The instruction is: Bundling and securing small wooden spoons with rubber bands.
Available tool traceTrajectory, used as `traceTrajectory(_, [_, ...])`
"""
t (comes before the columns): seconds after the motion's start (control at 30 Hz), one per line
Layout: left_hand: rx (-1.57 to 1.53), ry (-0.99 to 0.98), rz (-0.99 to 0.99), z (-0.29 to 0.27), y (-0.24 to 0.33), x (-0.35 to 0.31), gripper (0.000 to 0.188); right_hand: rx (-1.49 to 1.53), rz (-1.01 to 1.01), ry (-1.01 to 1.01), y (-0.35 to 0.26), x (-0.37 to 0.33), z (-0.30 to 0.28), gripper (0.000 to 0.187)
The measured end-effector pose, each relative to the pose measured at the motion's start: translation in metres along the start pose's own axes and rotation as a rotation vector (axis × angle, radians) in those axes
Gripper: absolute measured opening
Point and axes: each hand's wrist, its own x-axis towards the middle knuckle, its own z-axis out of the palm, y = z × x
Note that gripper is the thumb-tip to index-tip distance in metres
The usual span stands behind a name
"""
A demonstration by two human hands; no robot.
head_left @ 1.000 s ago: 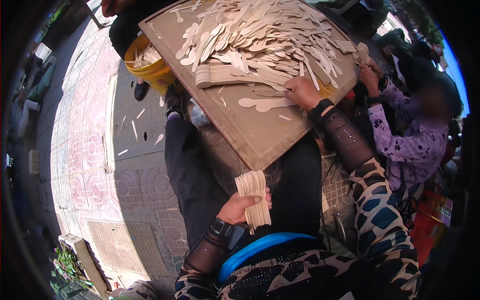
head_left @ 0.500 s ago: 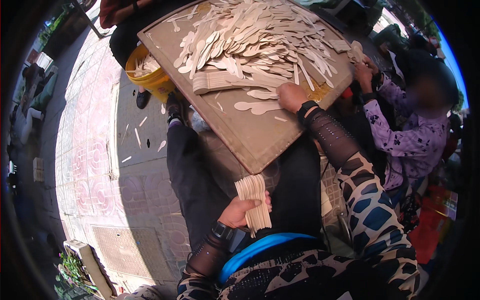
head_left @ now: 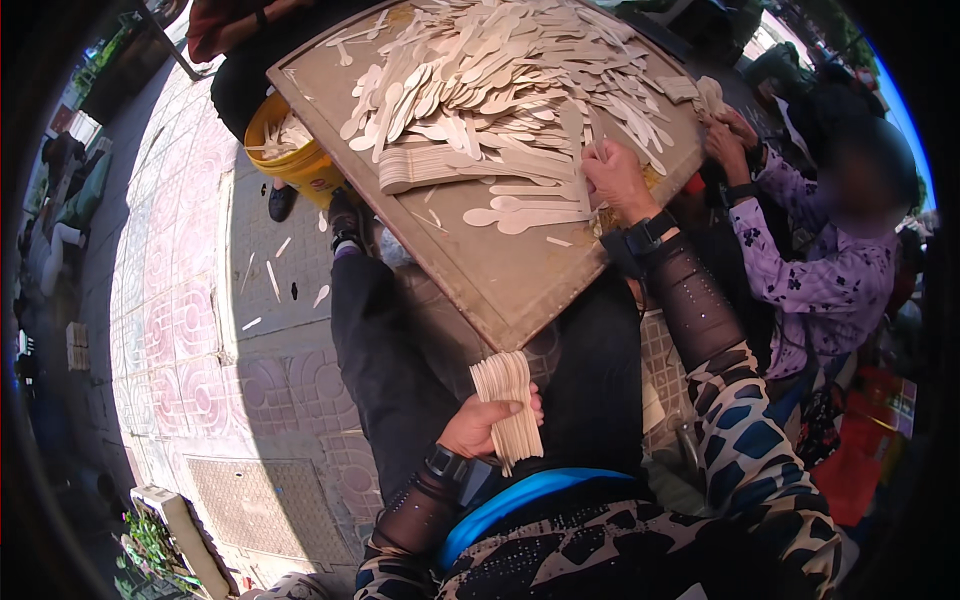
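Note:
My left hand (head_left: 470, 426) is closed around an even stack of wooden spoons (head_left: 515, 425), held upright above my lap, thumb across its front. Over the board's right part, my right hand (head_left: 622, 180) pinches a single wooden spoon (head_left: 577, 135) that stands nearly upright, seen almost edge-on. Just left of that hand a few loose spoons (head_left: 515, 217) lie flat. Behind them rests a neat row of stacked spoons (head_left: 425, 168) on its side. A large jumbled heap of wooden spoons (head_left: 500, 70) covers the far half of the brown board (head_left: 500, 285).
A yellow bucket (head_left: 318, 172) with wooden pieces stands left of the board. Stray sticks (head_left: 273, 281) lie on the pavement. At the right, a co-worker in a purple patterned shirt (head_left: 800, 265) handles spoons at the board's edge. Another person's arm (head_left: 225, 35) shows at the far left.
My right hand has lifted from the loose spoons, moving slightly right and away from me, and now raises one spoon upright. My left hand keeps its stack in place.

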Motion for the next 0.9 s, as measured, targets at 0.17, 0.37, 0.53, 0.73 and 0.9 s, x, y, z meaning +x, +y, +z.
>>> traceTrajectory(0.17, [0.005,0.010,0.021,0.000,0.003,0.001,0.039,1.443,0.486,-0.020,0.025,-0.016,-0.031,0.020])
traceTrajectory(0.37, [0.018,0.008,-0.006,-0.002,0.003,0.005,0.039,1.452,0.607,-0.087,0.058,-0.001,-0.010,0.022])
traceTrajectory(0.53, [-0.016,0.045,0.011,-0.006,0.005,0.005,0.041,0.245,0.436,-0.136,0.015,0.039,0.031,0.009])
traceTrajectory(0.73, [0.006,0.049,0.017,-0.004,0.008,0.005,0.041,-0.449,-0.187,-0.169,0.014,0.037,0.075,0.018])
traceTrajectory(0.9, [0.001,0.030,0.004,-0.004,0.010,0.006,0.042,-0.410,-0.360,-0.160,0.003,0.000,0.070,0.004])
